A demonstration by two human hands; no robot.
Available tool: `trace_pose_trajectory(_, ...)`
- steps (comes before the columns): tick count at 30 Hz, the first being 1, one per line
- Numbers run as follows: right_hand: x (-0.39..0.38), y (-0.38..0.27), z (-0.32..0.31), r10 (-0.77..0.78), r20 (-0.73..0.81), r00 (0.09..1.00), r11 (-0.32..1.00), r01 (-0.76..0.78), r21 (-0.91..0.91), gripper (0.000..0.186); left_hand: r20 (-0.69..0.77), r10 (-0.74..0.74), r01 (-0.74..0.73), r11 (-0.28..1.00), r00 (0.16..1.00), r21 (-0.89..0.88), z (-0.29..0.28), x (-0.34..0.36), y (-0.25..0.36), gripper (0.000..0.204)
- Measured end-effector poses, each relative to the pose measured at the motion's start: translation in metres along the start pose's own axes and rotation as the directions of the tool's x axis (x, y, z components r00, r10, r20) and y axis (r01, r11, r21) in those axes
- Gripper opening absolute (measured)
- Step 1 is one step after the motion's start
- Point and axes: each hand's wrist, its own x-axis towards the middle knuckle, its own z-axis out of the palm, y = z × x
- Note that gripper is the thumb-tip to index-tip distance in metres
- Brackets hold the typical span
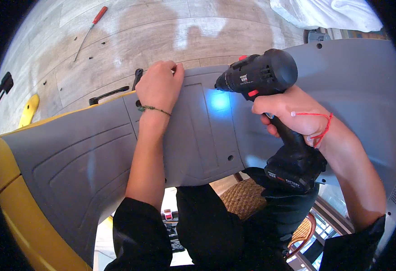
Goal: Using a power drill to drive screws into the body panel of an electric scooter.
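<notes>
A: Right hand [281, 105]?
B: Wrapped round a black drill [266, 74], fingers [271, 126] closed on its grip.
A: Drill's place?
B: Over the grey panel [184, 149], nose pointing left, near the far edge. Bright bluish light spot [219, 103] just below the nose. Tip contact: cannot tell.
A: Left hand [159, 86]?
B: At the panel's far edge, fingers curled in. Gripping anything? Cannot tell.
A: Panel's lie?
B: Across the front of the person, near edge at the legs [211, 221], yellow trim [7, 165] along the left end.
A: Beyond the far edge?
B: Plank floor [143, 40]. Red-handled screwdriver [96, 19] off the left stretch; yellow piece [29, 111] near the far left corner; white cloth [333, 13] toward the right.
</notes>
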Motion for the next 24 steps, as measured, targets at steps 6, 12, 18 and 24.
trace_pose_trajectory(6,-0.002,-0.0042,-0.003,0.033,0.006,0.999,0.999,-0.033,0.011,0.02,-0.001,0.0,0.0,1.0,1.0,-0.016,0.0027,0.0013,-0.0013,0.035)
trace_pose_trajectory(12,0.0017,-0.0047,0.0021,0.048,-0.022,0.999,0.999,-0.048,-0.002,0.02,-0.025,0.013,-0.014,0.999,1.0,-0.033,0.0028,0.0003,-0.0012,0.035)
trace_pose_trajectory(18,0.0027,-0.0091,-0.0004,0.077,-0.02,0.997,0.997,-0.078,-0.015,0.02,-0.022,0.01,-0.011,0.999,1.0,-0.034,0.0021,-0.0003,-0.001,0.034)
trace_pose_trajectory(24,0.0021,-0.0012,-0.0013,0.068,-0.036,0.997,0.996,-0.065,0.062,0.019,-0.017,0.009,-0.009,1.0,1.0,-0.023,0.0016,0.0,-0.0004,0.034)
